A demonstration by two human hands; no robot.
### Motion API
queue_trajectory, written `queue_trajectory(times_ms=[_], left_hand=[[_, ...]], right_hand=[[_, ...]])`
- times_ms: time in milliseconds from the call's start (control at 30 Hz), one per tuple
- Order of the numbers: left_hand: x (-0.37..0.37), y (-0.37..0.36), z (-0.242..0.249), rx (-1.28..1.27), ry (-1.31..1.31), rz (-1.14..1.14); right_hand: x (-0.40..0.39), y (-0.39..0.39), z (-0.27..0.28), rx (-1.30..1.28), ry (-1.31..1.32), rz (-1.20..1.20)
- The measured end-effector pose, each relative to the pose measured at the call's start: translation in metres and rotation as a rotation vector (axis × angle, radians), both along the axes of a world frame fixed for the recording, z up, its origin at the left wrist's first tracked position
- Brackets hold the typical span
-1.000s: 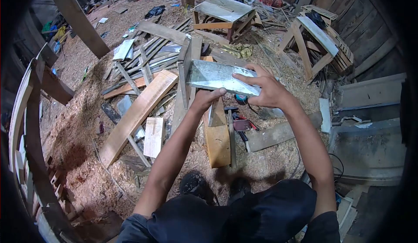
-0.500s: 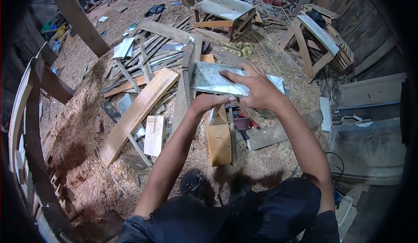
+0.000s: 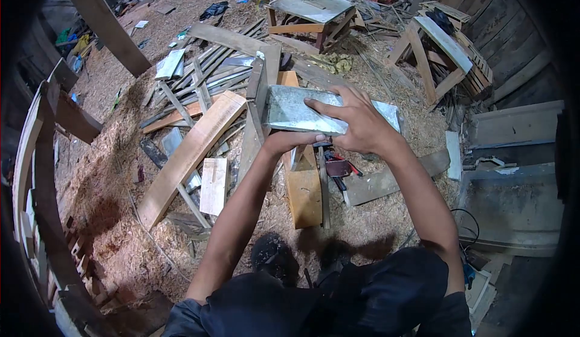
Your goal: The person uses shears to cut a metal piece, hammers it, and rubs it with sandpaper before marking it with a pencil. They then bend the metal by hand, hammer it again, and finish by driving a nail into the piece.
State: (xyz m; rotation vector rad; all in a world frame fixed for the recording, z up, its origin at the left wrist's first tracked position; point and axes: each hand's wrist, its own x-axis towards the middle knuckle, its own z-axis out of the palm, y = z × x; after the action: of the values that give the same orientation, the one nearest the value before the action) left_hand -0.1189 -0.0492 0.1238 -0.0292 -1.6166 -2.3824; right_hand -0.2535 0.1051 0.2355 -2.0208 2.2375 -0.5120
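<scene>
A worn, pale grey-white board [image 3: 290, 108] lies level in front of me, its left end against an upright wooden plank [image 3: 257, 92]. My right hand [image 3: 362, 119] grips it from above, thumb stretched across the top and the other fingers bent towards the far edge. At the near edge, my left hand [image 3: 293, 140] holds it from below, with the thumb along the side and the fingers hidden underneath. Below the hands is a yellowish wooden piece [image 3: 304, 198]. Beside that lie a dark red object [image 3: 338, 168] and red-and-black handled tools [image 3: 353, 168].
Wood shavings cover the floor. A long plank [image 3: 193, 155], a short block [image 3: 214, 186] and piled strips [image 3: 211, 65] lie left of my arms. Low wooden benches [image 3: 311, 6] [image 3: 444, 41] stand further off. A post [image 3: 109, 29] rises at left; panels [image 3: 513, 198] lean at right.
The view has shifted very slightly. Both hands keep almost the same place on the board, and the upright plank appears a little further left.
</scene>
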Motion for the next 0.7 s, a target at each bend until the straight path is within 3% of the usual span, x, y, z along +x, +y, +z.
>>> queue_trajectory(times_ms=[200,300,400,600,700], left_hand=[[0.002,0.001,0.006,-0.102,-0.074,0.046],[0.014,0.014,0.018,-0.221,-0.161,0.187],[0.028,0.018,0.011,-0.552,-0.097,0.366],[0.006,0.013,-0.001,-0.038,-0.145,0.496],[-0.001,0.026,0.016,0.078,-0.121,0.502]], right_hand=[[0.001,-0.003,-0.003,0.016,0.065,-0.008],[0.002,-0.003,-0.001,0.047,0.076,-0.021],[0.002,-0.003,-0.004,0.027,0.052,-0.023],[0.003,-0.006,-0.004,0.012,0.043,-0.009],[0.000,-0.007,-0.003,0.068,0.054,-0.017]])
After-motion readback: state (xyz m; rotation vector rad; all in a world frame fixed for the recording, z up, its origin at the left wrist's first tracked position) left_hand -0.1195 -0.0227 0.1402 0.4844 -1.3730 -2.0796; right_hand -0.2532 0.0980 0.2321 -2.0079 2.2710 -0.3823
